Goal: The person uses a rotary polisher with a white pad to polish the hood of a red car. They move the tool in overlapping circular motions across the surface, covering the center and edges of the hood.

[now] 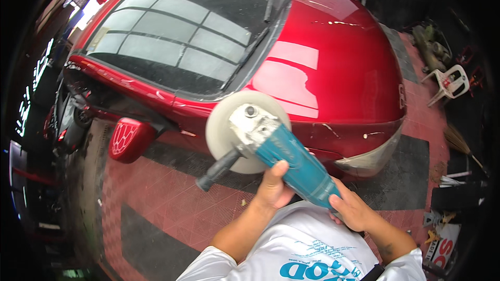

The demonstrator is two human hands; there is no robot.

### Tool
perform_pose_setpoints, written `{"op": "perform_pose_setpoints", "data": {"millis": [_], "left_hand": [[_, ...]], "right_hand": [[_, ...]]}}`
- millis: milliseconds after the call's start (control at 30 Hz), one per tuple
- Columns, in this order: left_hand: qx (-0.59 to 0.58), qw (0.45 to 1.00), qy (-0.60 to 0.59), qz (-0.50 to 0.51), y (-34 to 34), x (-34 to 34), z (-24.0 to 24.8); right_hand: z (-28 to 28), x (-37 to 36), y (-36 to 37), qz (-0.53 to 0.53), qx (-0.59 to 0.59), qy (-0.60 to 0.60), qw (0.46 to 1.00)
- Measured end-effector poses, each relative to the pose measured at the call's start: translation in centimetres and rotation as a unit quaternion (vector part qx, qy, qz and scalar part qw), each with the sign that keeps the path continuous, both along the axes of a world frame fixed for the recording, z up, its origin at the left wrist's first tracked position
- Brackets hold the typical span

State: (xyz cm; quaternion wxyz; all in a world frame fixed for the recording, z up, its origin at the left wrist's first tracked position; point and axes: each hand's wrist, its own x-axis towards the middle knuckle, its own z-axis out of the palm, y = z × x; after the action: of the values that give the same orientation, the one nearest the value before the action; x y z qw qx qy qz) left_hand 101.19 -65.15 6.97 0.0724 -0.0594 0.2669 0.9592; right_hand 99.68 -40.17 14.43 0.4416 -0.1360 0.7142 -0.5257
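Observation:
A teal and silver power polisher [291,158] is held in front of my chest, its head pointing up and left. Its round pale pad [219,130] overlaps the near edge of the red car [354,80] in this view; whether it touches the paint I cannot tell. A black side handle [221,169] sticks out to the left, with no hand on it. My left hand [274,186] is closed on the middle of the tool's body, thumb on top. My right hand [351,207] wraps round the rear end. Both hands' far fingers are partly hidden.
The car's windshield [156,36] and red side mirror [132,140] lie to the left, its headlight [370,158] to the right. Red and dark floor tiles [172,198] run underneath. A white plastic chair [452,80] and a broom [461,140] stand at the right; a motorcycle [70,119] stands far left.

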Motion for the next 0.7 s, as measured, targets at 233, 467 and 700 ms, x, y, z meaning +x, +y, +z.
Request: {"op": "perform_pose_setpoints", "data": {"millis": [233, 467, 700], "left_hand": [[0.041, 0.982, -0.049, -0.180, 13.2, -4.9, -1.6], [0.048, 0.967, -0.082, -0.238, 22.7, -11.8, -2.8], [0.034, 0.985, -0.067, -0.154, 27.6, -19.4, -3.9]], "right_hand": [[-1.5, 4.8, 11.6, -0.247, -0.008, -0.066, 0.967], [-3.4, 2.4, 18.5, -0.344, -0.040, -0.105, 0.932], [-4.2, -10.7, 26.5, -0.198, -0.053, -0.092, 0.974]]}}
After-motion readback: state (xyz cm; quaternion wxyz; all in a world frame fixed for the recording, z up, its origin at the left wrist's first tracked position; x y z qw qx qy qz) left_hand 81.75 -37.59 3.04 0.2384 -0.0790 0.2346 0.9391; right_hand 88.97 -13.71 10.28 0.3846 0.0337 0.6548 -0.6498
